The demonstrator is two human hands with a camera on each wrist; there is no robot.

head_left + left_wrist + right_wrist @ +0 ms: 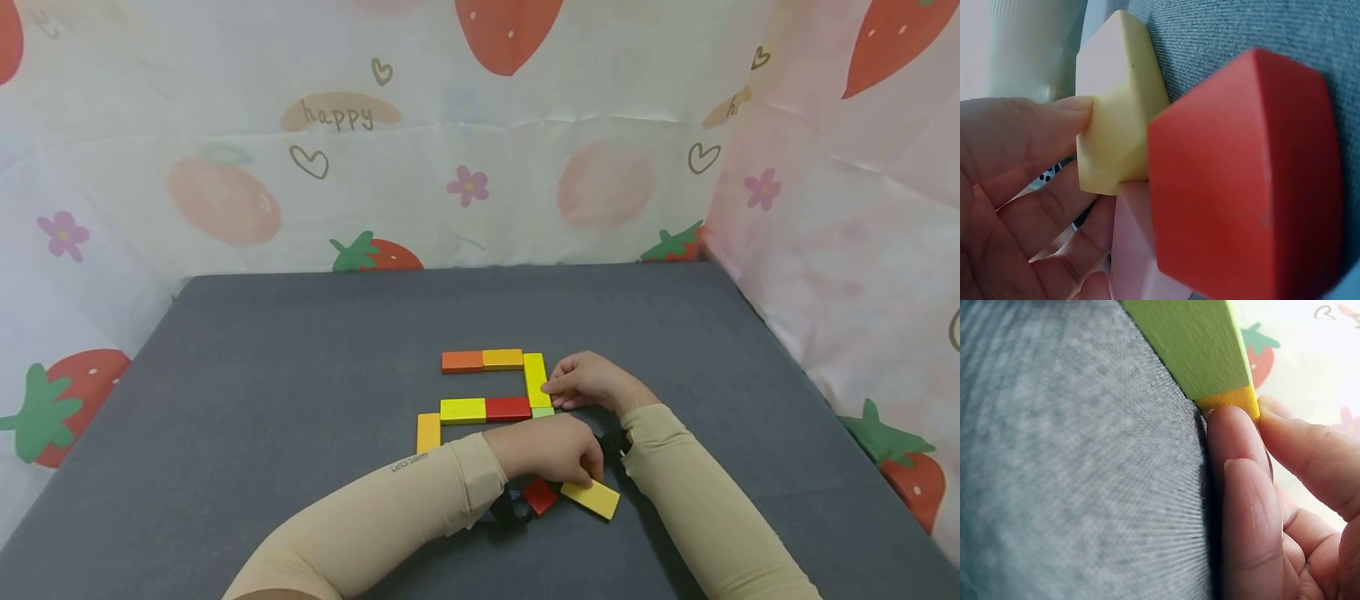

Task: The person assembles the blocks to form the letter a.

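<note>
My left hand (551, 446) reaches across and pinches a pale yellow block (592, 500), its thumb on the block's face in the left wrist view. Beside that block lie a red block (1216, 181) and a pink block (1135, 250), the pink one partly hidden. At the right side of the block outline, my right hand (596, 382) pinches the lower end of a bright yellow block (535, 377). A light green block (1197, 347) adjoins that end; in the head view my left hand partly covers it.
An orange block (462, 362) and an amber block (502, 359) form the outline's far row. Nearer lie another yellow block (462, 411), a dark red block (507, 409) and a light orange block (429, 432). Grey cloth (262, 375) covers the table; printed curtains (487, 150) surround it.
</note>
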